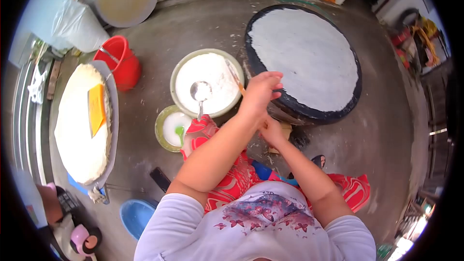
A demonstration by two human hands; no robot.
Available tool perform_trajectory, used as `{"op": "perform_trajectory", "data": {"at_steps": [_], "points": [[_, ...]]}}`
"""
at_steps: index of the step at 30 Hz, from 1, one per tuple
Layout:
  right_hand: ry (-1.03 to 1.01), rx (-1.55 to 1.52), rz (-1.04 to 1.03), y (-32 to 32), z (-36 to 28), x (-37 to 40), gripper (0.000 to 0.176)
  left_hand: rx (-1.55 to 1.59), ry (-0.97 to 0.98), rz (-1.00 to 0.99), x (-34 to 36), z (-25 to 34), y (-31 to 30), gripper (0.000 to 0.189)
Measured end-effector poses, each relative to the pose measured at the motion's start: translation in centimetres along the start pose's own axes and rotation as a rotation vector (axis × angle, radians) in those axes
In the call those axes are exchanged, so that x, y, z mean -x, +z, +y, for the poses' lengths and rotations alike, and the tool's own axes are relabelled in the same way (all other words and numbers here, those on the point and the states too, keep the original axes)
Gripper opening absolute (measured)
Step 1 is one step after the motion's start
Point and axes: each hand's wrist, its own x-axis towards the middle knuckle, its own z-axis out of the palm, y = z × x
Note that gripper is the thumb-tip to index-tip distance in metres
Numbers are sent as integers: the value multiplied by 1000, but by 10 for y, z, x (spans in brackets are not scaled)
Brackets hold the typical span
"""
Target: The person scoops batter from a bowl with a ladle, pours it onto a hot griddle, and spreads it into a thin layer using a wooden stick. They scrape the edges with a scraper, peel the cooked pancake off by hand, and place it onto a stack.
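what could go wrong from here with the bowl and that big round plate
A shift of the knee might knock the ladle, whose handle crosses the bowl's rim. The left hand is near the round plate and might smear its white layer.

A griddle at two o'clock is coated white; the left hand is held near its eight-o'clock edge, the right hand below. At eleven o'clock, a ladle is rested in a basin.
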Motion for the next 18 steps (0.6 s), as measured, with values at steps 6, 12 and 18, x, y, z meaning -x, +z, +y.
{"op": "perform_trajectory", "data": {"at_steps": [6,12,18], "points": [[-46,-348,-172,52,70,-91,47,-12,-10,3,-12,5,-4,30],[139,-313,-275,46,30,-35,56,45,-3,5,-13,15,-7,29],[324,71,-339,25,112,3,56,144,275,145,-1,45,-27,26]]}}
